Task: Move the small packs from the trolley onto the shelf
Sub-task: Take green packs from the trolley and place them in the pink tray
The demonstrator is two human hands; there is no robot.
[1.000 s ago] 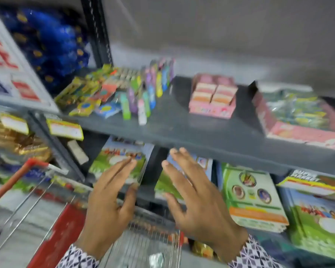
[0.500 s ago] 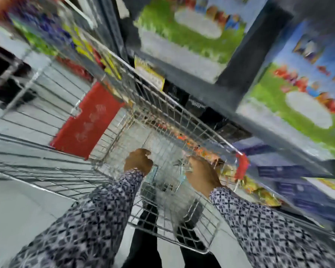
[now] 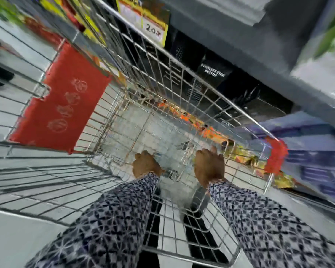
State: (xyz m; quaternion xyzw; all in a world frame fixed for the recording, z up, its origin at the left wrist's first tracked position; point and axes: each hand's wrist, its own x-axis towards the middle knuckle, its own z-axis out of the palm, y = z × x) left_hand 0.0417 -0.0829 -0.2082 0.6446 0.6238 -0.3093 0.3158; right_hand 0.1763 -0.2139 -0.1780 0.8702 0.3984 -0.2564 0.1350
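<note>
I look down into a wire trolley that stands against the shelf unit. Both arms, in patterned sleeves, reach to the bottom of its basket. My left hand is curled with the knuckles up, low on the basket floor. My right hand hovers a little to the right with its fingers bent downward. Between the hands lies something pale and shiny, too blurred to make out as packs. Whether either hand grips anything is hidden by blur and by the backs of the hands.
A red flap hangs on the trolley's left side, and a red corner bumper sits at the right. The grey shelf edge with a yellow price label runs above. Black boxes and orange packs sit behind the wire.
My view swung down from the shelf into the trolley. Both hands dropped from in front of the shelf to the basket floor and have since stayed low there, the right hand's fingers now looser.
</note>
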